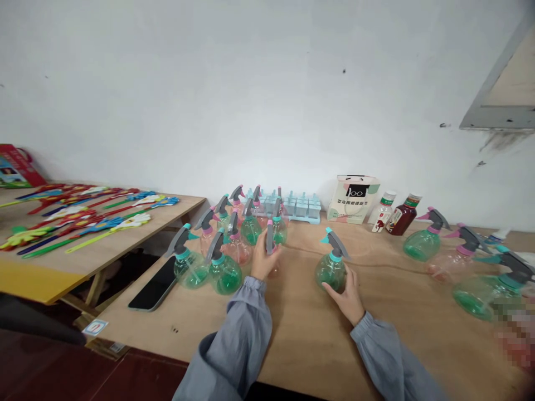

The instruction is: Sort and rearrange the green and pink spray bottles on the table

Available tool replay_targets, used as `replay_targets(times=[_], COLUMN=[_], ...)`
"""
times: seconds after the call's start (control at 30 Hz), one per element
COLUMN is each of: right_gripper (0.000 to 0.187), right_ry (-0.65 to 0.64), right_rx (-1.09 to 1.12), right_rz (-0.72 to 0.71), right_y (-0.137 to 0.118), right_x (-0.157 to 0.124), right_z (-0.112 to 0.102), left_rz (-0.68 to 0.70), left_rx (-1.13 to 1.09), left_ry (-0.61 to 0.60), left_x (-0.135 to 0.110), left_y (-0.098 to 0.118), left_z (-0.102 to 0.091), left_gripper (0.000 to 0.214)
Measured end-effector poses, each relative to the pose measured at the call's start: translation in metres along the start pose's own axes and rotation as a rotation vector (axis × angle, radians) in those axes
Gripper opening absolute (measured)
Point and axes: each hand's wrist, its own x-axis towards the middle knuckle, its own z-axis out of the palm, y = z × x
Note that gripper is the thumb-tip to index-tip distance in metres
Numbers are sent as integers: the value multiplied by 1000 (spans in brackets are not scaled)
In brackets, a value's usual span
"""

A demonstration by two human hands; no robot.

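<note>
My left hand (pixel 263 257) is wrapped round a pink spray bottle (pixel 271 245) with a grey trigger head, at the right edge of a cluster of several green and pink spray bottles (pixel 225 245). My right hand (pixel 346 295) grips a green spray bottle (pixel 332 266) with a teal collar, standing upright on the plywood table (pixel 292 323) apart from the cluster. Both arms wear grey sleeves.
A black phone (pixel 156 285) lies at the table's left edge. Blue ice-pop moulds (pixel 298 207), a small carton (pixel 353 199) and two drink bottles (pixel 395 213) stand by the wall. More spray bottles (pixel 472 262) sit at right. A second table holds coloured plastic clappers (pixel 83 214).
</note>
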Motion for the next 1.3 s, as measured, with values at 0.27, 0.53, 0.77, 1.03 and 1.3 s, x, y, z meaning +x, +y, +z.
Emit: replay_targets(times=[0.27,0.53,0.77,1.03,1.3], right_gripper=[80,79,79,86,97], right_ry=[-6,-15,-14,-83,-192], right_rx=[9,20,23,79,59], right_rz=[-2,-4,-2,3,-109], right_y=[-1,-2,-3,-1,-9], right_x=[0,0,0,-5,-25], right_z=[0,0,-1,2,15], left_rz=[-14,42,69,679,239], left_rx=[288,362,292,154,105], left_ry=[96,198,228,245,-260], left_x=[-2,4,5,-43,-82], left_y=[-20,-19,-16,9,39], left_z=[3,12,9,30,71], left_gripper=[35,36,68,92,88])
